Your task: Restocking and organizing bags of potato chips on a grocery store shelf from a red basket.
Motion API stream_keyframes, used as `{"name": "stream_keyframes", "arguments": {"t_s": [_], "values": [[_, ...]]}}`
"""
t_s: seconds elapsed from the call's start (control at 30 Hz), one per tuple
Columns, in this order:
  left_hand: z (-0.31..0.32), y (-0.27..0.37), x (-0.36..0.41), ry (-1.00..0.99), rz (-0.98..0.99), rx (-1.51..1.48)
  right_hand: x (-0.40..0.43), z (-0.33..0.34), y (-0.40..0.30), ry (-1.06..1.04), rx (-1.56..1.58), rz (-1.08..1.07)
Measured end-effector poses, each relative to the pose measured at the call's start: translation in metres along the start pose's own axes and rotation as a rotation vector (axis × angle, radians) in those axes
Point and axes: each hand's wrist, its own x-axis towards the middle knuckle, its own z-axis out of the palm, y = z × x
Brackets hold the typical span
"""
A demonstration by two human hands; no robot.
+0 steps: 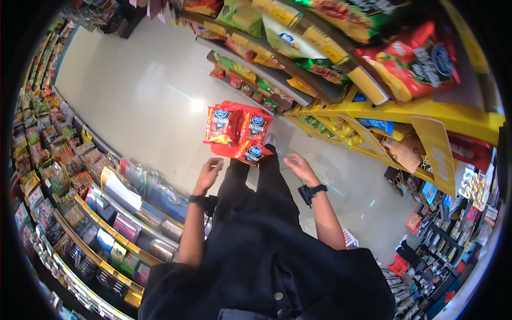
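Observation:
Several red bags of potato chips [222, 126] lie on a red plastic stool or similar flat support [218, 150] in front of my feet. One bag [255, 151] hangs over its near edge, close to my legs. My left hand [209, 174] hovers just to the near left of the bags, fingers loosely bent, with nothing in it. On the other side, my right hand [301, 167] is also bare, its fingers curved and a little apart. Neither hand touches a bag. Both wrists carry a black strap with a small device.
A snack shelf [280, 76] with yellow price tags rises ahead and to the right. One red chip bag [416, 66] stands on its upper tier. A yellow rack [400, 116] adjoins it. Along the left runs a long shelf of packaged goods [56, 176]. Pale glossy floor [132, 80] lies between.

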Motion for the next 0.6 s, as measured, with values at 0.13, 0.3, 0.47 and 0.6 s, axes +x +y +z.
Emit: {"name": "stream_keyframes", "arguments": {"t_s": [0.13, 0.3, 0.47, 0.6], "values": [[0.055, -0.049, 0.067, -0.039, 0.118, 0.251, 0.066, 0.016, 0.084, 0.067, -0.317, 0.075], [0.073, -0.102, 0.129, 0.036, 0.011, 0.493, 0.123, 0.06, 0.096, 0.166, -0.563, -0.043], [0.097, -0.14, 0.16, -0.061, -0.008, 0.417, 0.141, 0.086, 0.096, 0.082, -0.519, -0.003], [0.117, -0.142, 0.157, -0.144, 0.01, 0.18, 0.135, 0.089, 0.11, 0.132, -0.509, -0.005]]}}
